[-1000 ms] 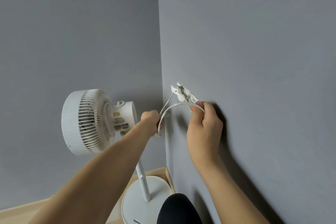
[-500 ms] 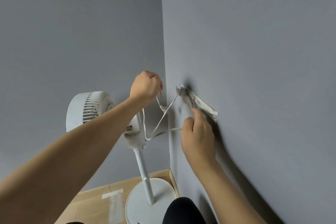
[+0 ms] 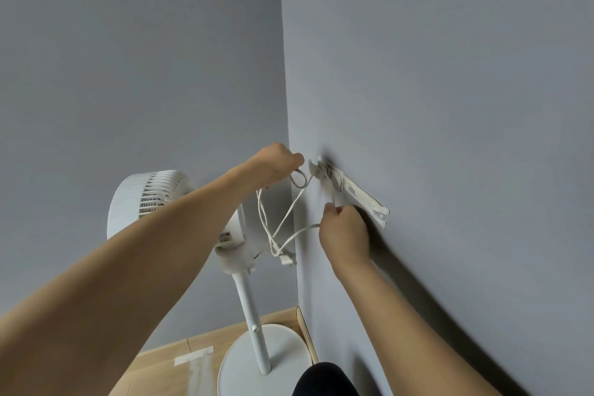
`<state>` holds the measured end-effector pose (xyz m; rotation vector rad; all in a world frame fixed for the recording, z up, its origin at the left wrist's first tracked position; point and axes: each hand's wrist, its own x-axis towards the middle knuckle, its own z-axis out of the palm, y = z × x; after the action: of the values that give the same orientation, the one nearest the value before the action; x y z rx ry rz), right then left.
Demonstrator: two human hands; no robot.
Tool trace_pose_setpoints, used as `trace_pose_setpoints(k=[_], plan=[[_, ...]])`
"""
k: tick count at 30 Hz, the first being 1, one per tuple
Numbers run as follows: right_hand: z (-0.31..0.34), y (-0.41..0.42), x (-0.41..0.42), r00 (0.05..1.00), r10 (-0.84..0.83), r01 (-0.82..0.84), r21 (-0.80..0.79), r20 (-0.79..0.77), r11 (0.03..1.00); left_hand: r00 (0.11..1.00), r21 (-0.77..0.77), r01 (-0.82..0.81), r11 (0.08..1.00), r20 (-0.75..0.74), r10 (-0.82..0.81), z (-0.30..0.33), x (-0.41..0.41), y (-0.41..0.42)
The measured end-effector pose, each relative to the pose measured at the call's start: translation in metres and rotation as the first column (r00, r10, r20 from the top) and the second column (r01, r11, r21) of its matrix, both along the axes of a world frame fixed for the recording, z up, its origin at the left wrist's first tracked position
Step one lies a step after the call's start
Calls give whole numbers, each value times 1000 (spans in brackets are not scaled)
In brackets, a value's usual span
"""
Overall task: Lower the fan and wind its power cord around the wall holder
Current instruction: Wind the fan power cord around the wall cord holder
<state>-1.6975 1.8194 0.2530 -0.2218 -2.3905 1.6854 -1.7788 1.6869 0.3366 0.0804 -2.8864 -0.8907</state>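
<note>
A white pedestal fan [image 3: 154, 199] stands in the room corner on a thin pole and a round base [image 3: 283, 347]. A white wall holder [image 3: 347, 190] is fixed to the right wall, with a few turns of white power cord [image 3: 283, 219] around its upper end. My left hand [image 3: 276, 165] grips a loop of the cord just left of the holder's top. My right hand [image 3: 344, 235] holds the cord below the holder, against the wall. Slack cord hangs between my hands, and a white plug [image 3: 287, 258] dangles at its low point.
Two grey walls [image 3: 450, 74] meet in a corner right behind the fan. A wooden floor [image 3: 167, 373] with a strip of pale tape lies below. A dark rounded shape [image 3: 324, 379], part of my body, shows at the bottom edge.
My left hand rose from beside the fan head to the holder's top, carrying a loop of cord. My right hand slid lower under the holder. The view tilted.
</note>
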Motion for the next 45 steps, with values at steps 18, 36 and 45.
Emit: trace_pose_setpoints(k=[18,36,45], plan=[[-4,-31,-10,951,-277,289,-708,137,645,963,122,260,958,-108,-248,-12,-25,12],[-27,-30,-27,962,-210,161,-258,-174,953,935,-134,336,932,-74,-348,6,-33,24],[-29,-30,-53,959,-224,198,-154,-174,968,978,113,186,976,75,-195,5,-27,-10]])
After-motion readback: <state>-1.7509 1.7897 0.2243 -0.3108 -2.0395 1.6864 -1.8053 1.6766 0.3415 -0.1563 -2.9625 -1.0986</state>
